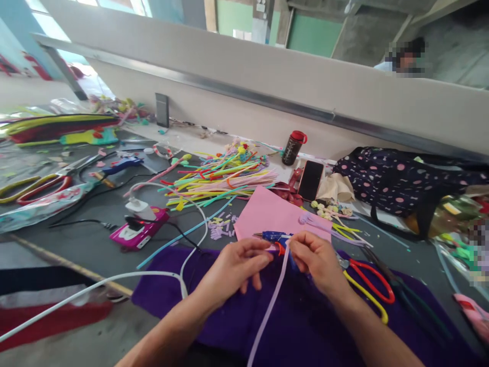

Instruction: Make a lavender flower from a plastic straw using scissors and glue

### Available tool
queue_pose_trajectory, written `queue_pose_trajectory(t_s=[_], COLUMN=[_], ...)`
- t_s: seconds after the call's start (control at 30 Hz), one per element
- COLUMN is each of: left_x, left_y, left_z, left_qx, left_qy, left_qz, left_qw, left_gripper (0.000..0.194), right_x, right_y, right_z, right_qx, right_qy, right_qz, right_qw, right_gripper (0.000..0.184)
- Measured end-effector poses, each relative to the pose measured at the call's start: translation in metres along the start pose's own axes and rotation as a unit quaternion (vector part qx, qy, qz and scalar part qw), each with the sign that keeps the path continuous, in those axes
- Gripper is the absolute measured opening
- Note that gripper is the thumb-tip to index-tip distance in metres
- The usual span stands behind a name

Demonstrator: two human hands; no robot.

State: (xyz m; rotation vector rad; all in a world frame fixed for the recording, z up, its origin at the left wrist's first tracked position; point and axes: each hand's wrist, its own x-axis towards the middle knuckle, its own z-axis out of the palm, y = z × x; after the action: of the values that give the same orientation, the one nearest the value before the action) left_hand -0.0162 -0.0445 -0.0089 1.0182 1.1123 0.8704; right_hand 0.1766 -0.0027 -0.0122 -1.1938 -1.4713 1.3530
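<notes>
The right hand (314, 259) pinches the purple stick (274, 294); the left hand (237, 266) curves loosely, empty. Looks light, bendy, best held near its tip.

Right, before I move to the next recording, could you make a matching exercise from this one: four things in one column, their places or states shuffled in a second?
Column one
1. Long pale-lilac fuzzy stem
2. Magenta plastic power strip
3. Dark cylindrical bottle with a red lid
4. Pink flat sheet

Column two
A. Standing near the flat phone with a black screen
B. Lying flat, with lilac fuzzy pieces on top
C. One end held by the right hand
D. Has a white plastic adapter plugged in

Right pairs: 1-C, 2-D, 3-A, 4-B
</notes>
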Motion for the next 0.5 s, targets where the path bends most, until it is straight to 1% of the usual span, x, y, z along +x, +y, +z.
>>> queue_pose_trajectory(t_s=[0.07,0.1,0.17,0.3,0.43,0.5], left_x=[0.015,0.022,0.032,0.04,0.042,0.043], left_y=[-0.003,-0.006,-0.014,-0.025,-0.029,-0.03], left_z=[0.007,0.01,0.016,0.018,0.014,0.014], left_qx=[-0.064,-0.084,-0.096,-0.106,-0.127,-0.128], left_qy=[-0.03,-0.036,-0.035,-0.019,-0.039,-0.041], left_qz=[0.023,0.028,0.025,0.009,-0.026,-0.029], left_qw=[0.997,0.995,0.994,0.994,0.991,0.991], left_gripper=[0.04,0.038,0.029,0.019,0.021,0.02], right_x=[-0.007,-0.008,-0.007,0.004,0.014,0.015], right_y=[0.002,0.003,0.006,0.012,0.016,0.017], right_z=[0.01,0.013,0.014,0.006,-0.004,-0.005], right_qx=[-0.015,-0.022,-0.029,-0.024,-0.017,-0.023], right_qy=[-0.013,-0.015,-0.021,-0.051,-0.076,-0.092], right_qz=[-0.004,-0.007,-0.007,0.029,0.065,0.075], right_qw=[1.0,1.0,0.999,0.998,0.995,0.993], right_gripper=[0.019,0.02,0.02,0.024,0.036,0.036])
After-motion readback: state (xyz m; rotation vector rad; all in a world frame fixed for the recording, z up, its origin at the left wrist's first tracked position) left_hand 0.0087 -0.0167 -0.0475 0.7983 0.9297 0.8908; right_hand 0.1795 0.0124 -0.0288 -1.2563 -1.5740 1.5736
